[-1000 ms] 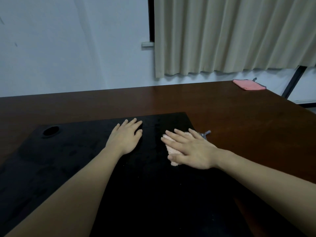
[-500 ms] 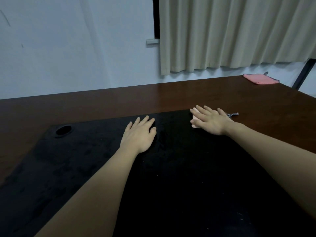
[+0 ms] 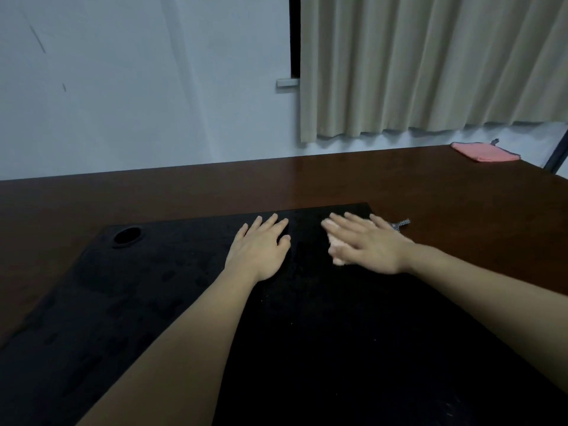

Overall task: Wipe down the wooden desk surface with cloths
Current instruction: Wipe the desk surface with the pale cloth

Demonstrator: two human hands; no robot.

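The dark brown wooden desk (image 3: 445,204) carries a large black mat (image 3: 153,302) in front of me. My right hand (image 3: 368,244) presses flat, fingers straight, on a small pale pink cloth (image 3: 336,256) near the mat's far right corner; most of the cloth is hidden under the palm, and its grey hanging loop (image 3: 401,224) sticks out to the right. My left hand (image 3: 261,247) rests flat on the mat just left of it, holding nothing. A second pink cloth (image 3: 484,152) lies folded at the desk's far right corner.
A round black hole (image 3: 126,235) sits at the mat's far left corner. A white wall and a beige curtain (image 3: 430,66) stand behind the desk's back edge. A dark post (image 3: 556,155) rises past the desk's right end.
My right hand slid the cloth away to the mat's far right corner, then back toward me and to the left. My left hand stayed flat on the mat.
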